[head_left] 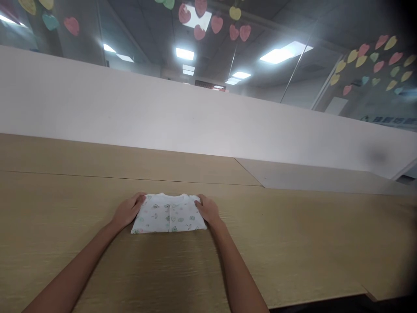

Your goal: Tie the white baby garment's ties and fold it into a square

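A small white garment [168, 214] with tiny coloured prints lies folded into a neat rectangle on the wooden table [293, 234]. My left hand [127, 211] grips its left edge, fingers curled onto the far left corner. My right hand [207, 209] holds the right edge the same way, fingers on the far right corner. Both forearms reach in from the bottom of the view.
A white partition wall [195, 117] runs along the table's far side. A grey panel [309, 176] lies at the back right. The table's near edge drops off at the lower right. Paper hearts [374, 65] hang on glass beyond.
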`<state>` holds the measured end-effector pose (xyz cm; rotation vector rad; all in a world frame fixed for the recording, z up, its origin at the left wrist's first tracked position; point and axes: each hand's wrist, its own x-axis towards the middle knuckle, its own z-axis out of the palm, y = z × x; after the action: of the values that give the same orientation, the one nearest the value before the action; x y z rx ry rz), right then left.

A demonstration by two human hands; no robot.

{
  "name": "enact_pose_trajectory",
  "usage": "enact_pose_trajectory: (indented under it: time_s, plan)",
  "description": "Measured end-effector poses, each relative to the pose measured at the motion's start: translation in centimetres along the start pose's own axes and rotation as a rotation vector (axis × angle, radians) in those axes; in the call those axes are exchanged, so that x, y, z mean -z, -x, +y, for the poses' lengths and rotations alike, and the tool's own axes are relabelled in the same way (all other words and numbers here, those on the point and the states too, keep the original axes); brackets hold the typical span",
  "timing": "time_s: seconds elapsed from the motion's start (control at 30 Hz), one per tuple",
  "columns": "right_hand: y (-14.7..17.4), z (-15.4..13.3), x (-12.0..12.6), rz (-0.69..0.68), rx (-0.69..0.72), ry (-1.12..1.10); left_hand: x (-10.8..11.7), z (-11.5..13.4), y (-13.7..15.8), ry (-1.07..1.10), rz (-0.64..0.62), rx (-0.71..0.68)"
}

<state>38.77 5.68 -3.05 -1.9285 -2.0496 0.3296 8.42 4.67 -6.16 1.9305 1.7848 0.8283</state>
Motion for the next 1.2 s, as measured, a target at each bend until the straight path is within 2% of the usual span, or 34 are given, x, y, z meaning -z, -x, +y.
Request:
enact_pose_trajectory:
  time_s: [0.17,0.27,0.33,0.43,0.53,0.6,0.67,0.73,0.83,0.9,0.97,1.07,1.2]
  plan:
    - [-0.5,0.5,-0.7,0.128,-0.047,-0.127,0.0,0.3,0.1,-0.019,-0.002,0.02]
    - [-0.6,0.3,-0.3,0.253,0.031,-0.316,0.4,0.8,0.1,-0.072,0.036,0.023]
    - [-0.3,-0.3,0.8,0.344,0.108,-0.538,1.2,1.3,0.1,-0.111,0.108,0.029]
    - [0.6,-1.8,3.7,0.374,0.202,-0.927,3.5,2.9,0.3,-0.093,0.28,-0.021]
    - [2.1,-3.3,7.7,0.278,0.303,-1.18,6.9,5.7,0.9,0.074,0.497,-0.158]
    - [3.1,-4.0,10.7,0.221,0.376,-1.239,9.4,8.1,2.0,0.224,0.636,-0.231]
    - [4.3,-4.5,13.6,0.197,0.464,-1.241,11.8,10.5,3.4,0.285,0.795,-0.305]
    - [5.5,-4.8,16.2,0.221,0.517,-1.196,14.0,12.5,4.9,0.314,0.83,-0.386]
    - [7.1,-5.3,18.9,0.231,0.5,-1.076,16.6,13.9,6.6,0.303,0.708,-0.413]
    - [7.7,-5.5,19.7,0.204,0.448,-1.003,17.6,13.7,6.8,0.304,0.567,-0.335]
    - [7.4,-5.5,19.3,0.143,0.384,-0.918,17.5,12.7,6.3,0.308,0.406,-0.25]
    - [5.0,-4.6,16.6,0.033,0.269,-0.713,15.3,10.0,4.3,0.29,0.164,-0.182]
    - [0.1,-1.6,11.0,-0.13,0.17,-0.43,10.1,5.3,1.7,0.215,-0.131,-0.074]
